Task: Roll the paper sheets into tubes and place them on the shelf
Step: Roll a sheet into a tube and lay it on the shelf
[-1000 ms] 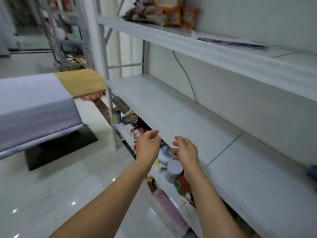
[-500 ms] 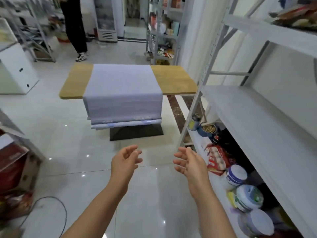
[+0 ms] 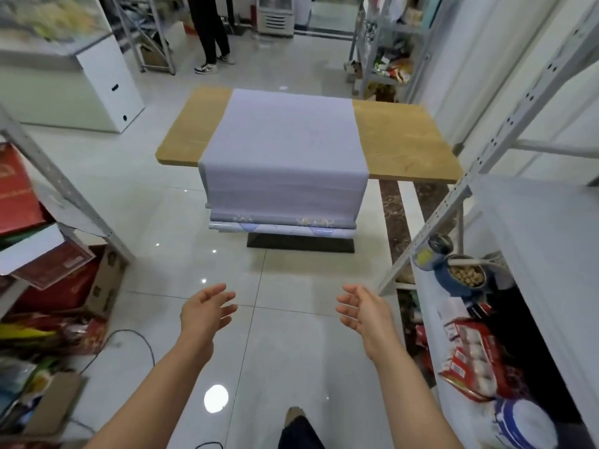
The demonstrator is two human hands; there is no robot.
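Note:
A thick stack of pale lilac paper sheets [image 3: 285,147] is draped over a wooden table [image 3: 402,144] ahead, its near edges hanging down and curling at the bottom. The white shelf [image 3: 544,228] runs along the right side. My left hand [image 3: 204,314] and my right hand [image 3: 364,311] are held out over the tiled floor, well short of the table, palms facing each other, fingers relaxed and holding nothing.
Red cartons and cardboard boxes [image 3: 48,267] crowd a rack at the left. A blue bowl of nuts [image 3: 463,277], a can and red packets [image 3: 470,354] lie under the right shelf. A person's legs [image 3: 210,30] stand at the back. A black cable [image 3: 129,338] lies on the floor.
My view has swung left from the shelf to face the table. Both hands have left the shelf edge, spread apart and stay empty. The table is now centred and nearer.

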